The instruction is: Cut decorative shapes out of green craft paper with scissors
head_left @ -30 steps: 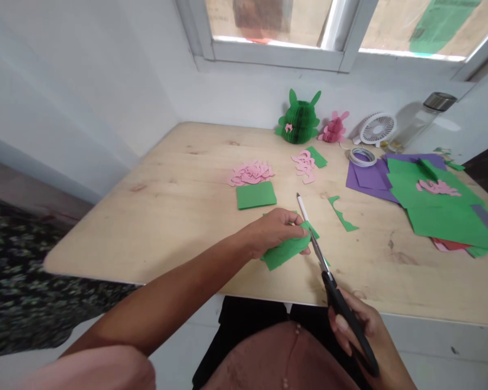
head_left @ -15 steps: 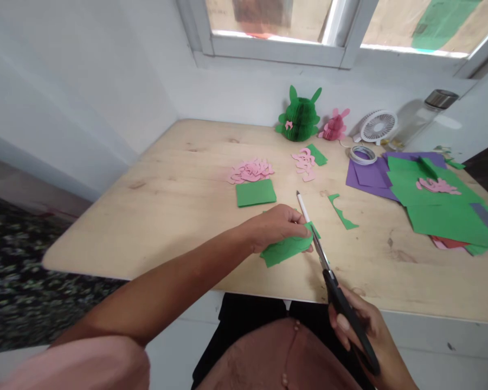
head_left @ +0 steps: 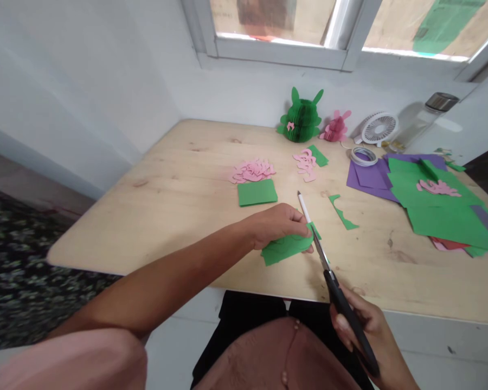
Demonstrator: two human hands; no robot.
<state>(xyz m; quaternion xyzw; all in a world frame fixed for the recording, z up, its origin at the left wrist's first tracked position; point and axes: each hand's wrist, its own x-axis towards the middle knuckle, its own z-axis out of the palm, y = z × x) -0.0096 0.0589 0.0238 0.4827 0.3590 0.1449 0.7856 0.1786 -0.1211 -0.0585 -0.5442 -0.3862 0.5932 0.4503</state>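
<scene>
Green paper [head_left: 285, 249] sits pinched in my left hand [head_left: 276, 226] on the feed, just above the wooden surface [head_left: 146, 227], beside the blades of the black-handled scissors [head_left: 341, 309]. My right hand [head_left: 360, 325] is clenched around their handles.
</scene>
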